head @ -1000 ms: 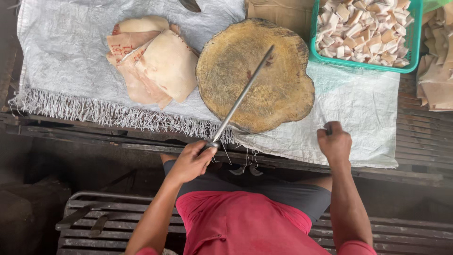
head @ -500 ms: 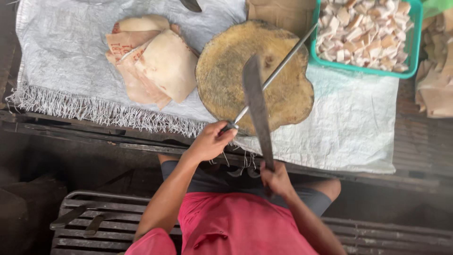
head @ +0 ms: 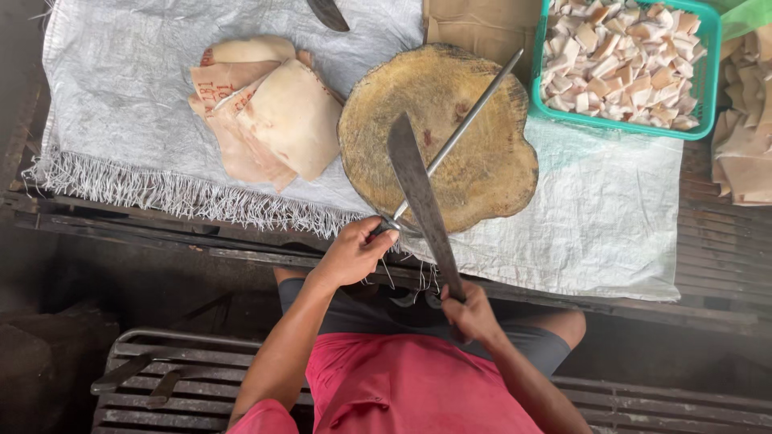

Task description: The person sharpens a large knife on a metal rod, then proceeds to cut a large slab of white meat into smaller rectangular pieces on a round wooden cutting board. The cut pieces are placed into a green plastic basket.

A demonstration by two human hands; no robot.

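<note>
My left hand [head: 354, 253] grips the handle of a long metal sharpening rod [head: 466, 124], which slants up and to the right over the round wooden chopping block [head: 482, 173]. A big dark-bladed knife [head: 418, 197] is held by its handle in my right hand [head: 470, 313], near my lap. Its blade points up and crosses the rod just above my left hand, over the block's near edge.
Pale slabs of pork skin [head: 269, 120] lie left of the block on a white woven sheet [head: 611, 225]. A green basket [head: 708, 76] at top right holds several cut pieces. More slabs [head: 744, 145] sit at far right. Another blade tip [head: 328, 12] shows at top. A metal bench [head: 169, 378] is under me.
A second ago my right hand was empty on the table edge and the rod lay on the block. Now the right hand holds the knife across the raised rod.
</note>
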